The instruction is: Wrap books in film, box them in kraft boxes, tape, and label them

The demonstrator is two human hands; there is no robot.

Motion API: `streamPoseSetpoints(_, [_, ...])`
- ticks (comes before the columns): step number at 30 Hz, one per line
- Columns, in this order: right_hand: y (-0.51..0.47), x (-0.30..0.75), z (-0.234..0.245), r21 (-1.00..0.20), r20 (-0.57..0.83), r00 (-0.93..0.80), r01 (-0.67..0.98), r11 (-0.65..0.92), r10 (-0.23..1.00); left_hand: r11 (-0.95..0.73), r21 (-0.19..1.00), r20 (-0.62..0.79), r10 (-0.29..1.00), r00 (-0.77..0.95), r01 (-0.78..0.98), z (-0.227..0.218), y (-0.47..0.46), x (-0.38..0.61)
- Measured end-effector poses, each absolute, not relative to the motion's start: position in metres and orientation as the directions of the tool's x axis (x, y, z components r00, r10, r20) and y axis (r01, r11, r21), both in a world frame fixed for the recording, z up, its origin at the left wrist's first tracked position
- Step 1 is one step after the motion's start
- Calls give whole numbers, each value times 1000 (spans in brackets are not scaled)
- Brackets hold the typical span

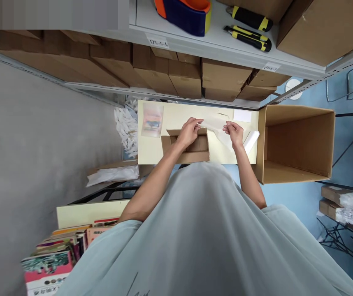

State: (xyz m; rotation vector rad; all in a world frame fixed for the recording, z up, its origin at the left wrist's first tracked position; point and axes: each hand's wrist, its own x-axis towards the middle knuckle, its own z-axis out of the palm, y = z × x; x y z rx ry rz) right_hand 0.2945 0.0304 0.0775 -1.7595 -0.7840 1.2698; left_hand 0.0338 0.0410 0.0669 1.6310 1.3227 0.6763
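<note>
A thin translucent plastic bag (215,123) is stretched between my two hands above a pale yellow table (173,117). My left hand (189,131) pinches its left end, just over a small open cardboard box (185,154) that lies on the table's near edge. My right hand (234,132) pinches the bag's right end, fingers closed. A white roll (252,141) lies on the table just right of my right hand.
A large open cardboard box (296,142) stands right of the table. A clear packet with a coloured card (152,120) and a white label (242,115) lie on the table. Shelves above hold cardboard boxes, a tape dispenser (184,12) and utility knives (250,28). Books (59,250) are stacked low left.
</note>
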Motion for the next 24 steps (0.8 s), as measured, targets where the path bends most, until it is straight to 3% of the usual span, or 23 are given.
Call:
streamPoseSetpoints(5, [21,267,95,-925,-369,-127,146,-350,921,-179,847,21,952,305,500,104,26,48])
streamPoseSetpoints(8, [17,258,109,-940,-332,-306,192,-283,892,-180,831,3,948,319,526,124,9,43])
streamPoseSetpoints(13, [27,239,130,-931,-297,-417,325,-165,859,-13,841,-89,983,162,541,144,-16,16])
streamPoseSetpoints(17, [35,205,141,-952,-251,-477,281,-124,842,101,899,-127,991,33,427,154,-25,-17])
streamPoseSetpoints(24, [29,125,171,-949,-182,-391,310,-56,902,191,943,-153,976,-155,271,146,-19,-127])
